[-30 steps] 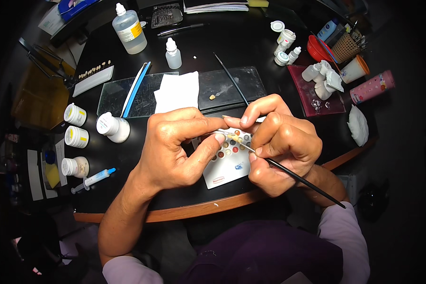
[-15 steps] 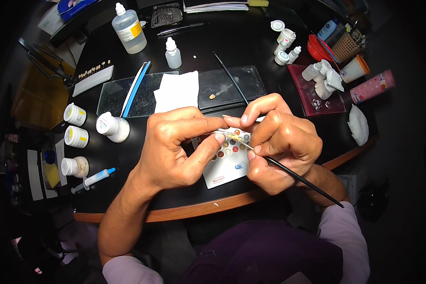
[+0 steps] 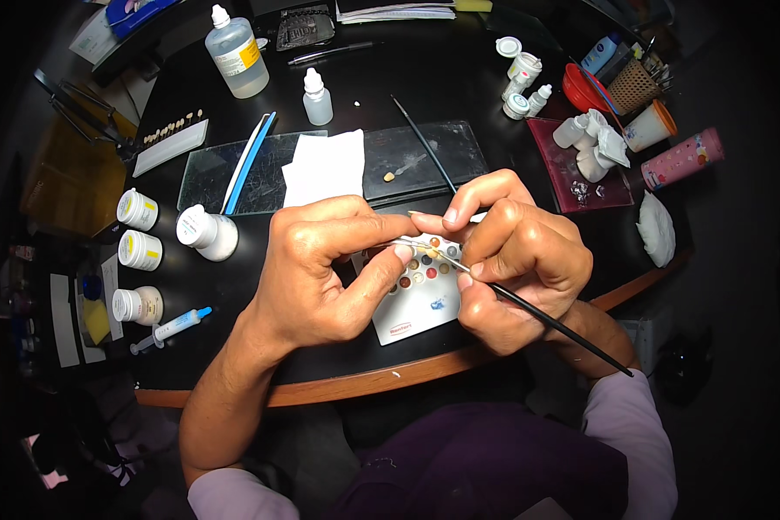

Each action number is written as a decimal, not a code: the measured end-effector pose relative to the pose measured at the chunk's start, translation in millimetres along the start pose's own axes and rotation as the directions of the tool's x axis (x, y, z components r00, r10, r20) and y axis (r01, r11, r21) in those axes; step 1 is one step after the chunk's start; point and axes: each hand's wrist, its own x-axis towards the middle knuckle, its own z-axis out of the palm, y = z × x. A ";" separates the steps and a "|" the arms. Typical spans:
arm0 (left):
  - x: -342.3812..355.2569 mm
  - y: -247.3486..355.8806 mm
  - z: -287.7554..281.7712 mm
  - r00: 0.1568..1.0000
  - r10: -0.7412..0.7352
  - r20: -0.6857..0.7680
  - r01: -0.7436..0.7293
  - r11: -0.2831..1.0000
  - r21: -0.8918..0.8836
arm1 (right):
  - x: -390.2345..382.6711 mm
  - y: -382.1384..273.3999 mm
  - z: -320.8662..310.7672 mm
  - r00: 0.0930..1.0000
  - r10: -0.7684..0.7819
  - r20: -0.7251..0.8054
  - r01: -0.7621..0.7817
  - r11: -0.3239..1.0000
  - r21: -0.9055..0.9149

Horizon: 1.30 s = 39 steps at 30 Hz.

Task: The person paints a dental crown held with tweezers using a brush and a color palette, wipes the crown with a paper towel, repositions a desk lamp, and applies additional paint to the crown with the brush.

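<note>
Black and slim, the brush (image 3: 556, 324) is pinched by the right hand (image 3: 522, 269), its tip at the yellowish piece (image 3: 432, 253) on a metal tool (image 3: 414, 243) that the left hand (image 3: 325, 273) grips between thumb and forefinger, above the white palette (image 3: 410, 310)'s far end.

You are holding a slim tool (image 3: 548, 319) with a smooth, glossy handle and a shiny metal front section (image 3: 451, 262). Along the near edge of the worktop (image 3: 169, 368), wood-look trim (image 3: 355, 384) is showing a soft sheen. Toward the far left corner, a translucent plastic bottle (image 3: 237, 76) is gleaming; toward the far right, a woven-looking basket (image 3: 634, 87) is appearing rough.
</note>
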 end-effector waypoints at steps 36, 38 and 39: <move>7.6 -38.9 -24.3 0.978 -0.124 -0.168 0.143 0.983 0.111 | 2.5 32.8 -35.2 0.944 0.093 -0.315 -0.097 0.995 0.002; 6.8 -44.2 -25.4 0.980 -0.110 -0.168 0.130 0.985 0.113 | 3.8 35.4 -35.9 0.952 0.061 -0.301 -0.081 0.995 -0.054; 6.7 -44.7 -25.6 0.980 -0.131 -0.150 0.147 0.984 0.100 | 4.0 35.3 -35.0 0.946 0.071 -0.315 -0.093 0.994 -0.054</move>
